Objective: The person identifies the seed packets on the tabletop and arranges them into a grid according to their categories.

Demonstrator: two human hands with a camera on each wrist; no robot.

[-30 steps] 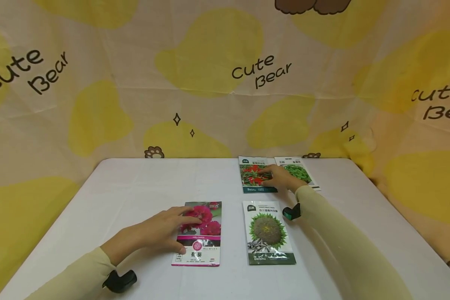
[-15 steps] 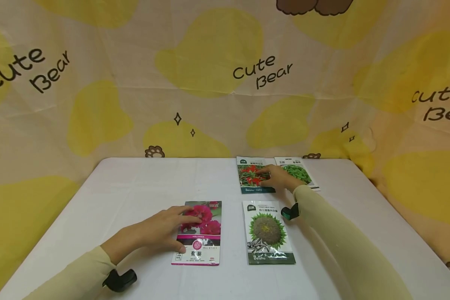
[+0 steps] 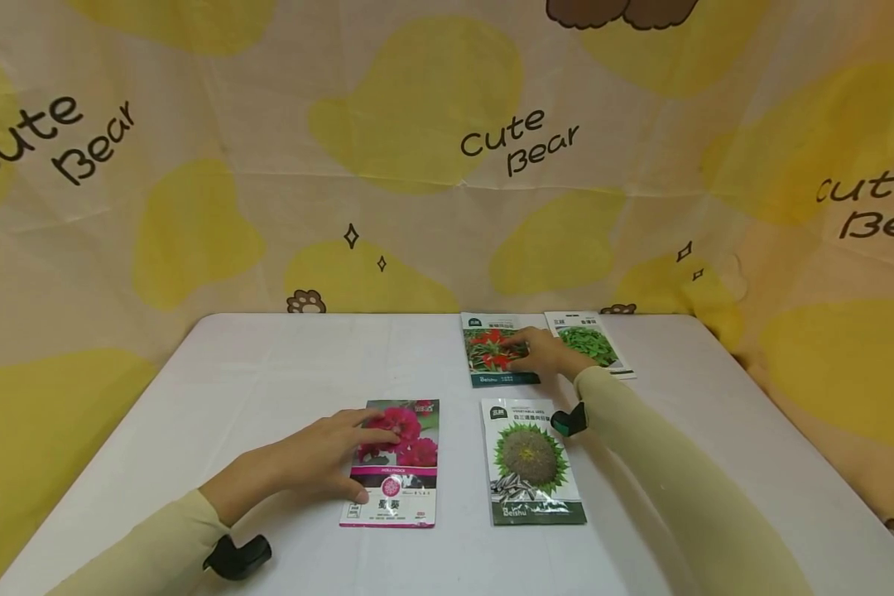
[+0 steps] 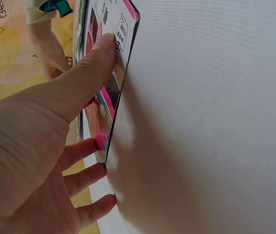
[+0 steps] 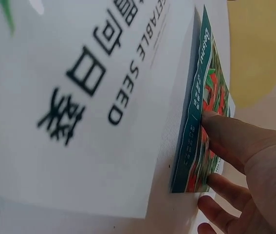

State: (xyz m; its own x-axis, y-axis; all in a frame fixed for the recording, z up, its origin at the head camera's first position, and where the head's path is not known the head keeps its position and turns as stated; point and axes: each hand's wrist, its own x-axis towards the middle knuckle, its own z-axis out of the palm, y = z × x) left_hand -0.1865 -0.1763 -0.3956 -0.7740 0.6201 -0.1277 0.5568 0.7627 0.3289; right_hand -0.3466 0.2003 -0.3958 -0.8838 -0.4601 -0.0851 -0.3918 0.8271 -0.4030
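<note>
A pink-flowered hollyhock seed packet point(image 3: 406, 488) lies flat at the front of the white table. My left hand point(image 3: 313, 455) rests on its left side, thumb and fingers spread. In the left wrist view the thumb touches the face of the hollyhock packet point(image 4: 109, 92) near its edge. Farther back, my right hand point(image 3: 547, 354) has its fingertips on a red-flowered seed packet point(image 3: 484, 352). The right wrist view has the thumb pressing on that red-flowered packet point(image 5: 207, 83), other fingers at its side.
A sunflower seed packet point(image 3: 531, 463) lies right of the hollyhock one, in front of the red-flowered one. At the back, a green-leaved seed packet point(image 3: 588, 346) is partly covered by my right hand. A printed yellow cloth point(image 3: 417, 165) hangs behind the white table point(image 3: 283, 372).
My right hand has slid the red-flowered packet a little to the left, widening the gap to the green-leaved packet. My left hand and the hollyhock packet have stayed put.
</note>
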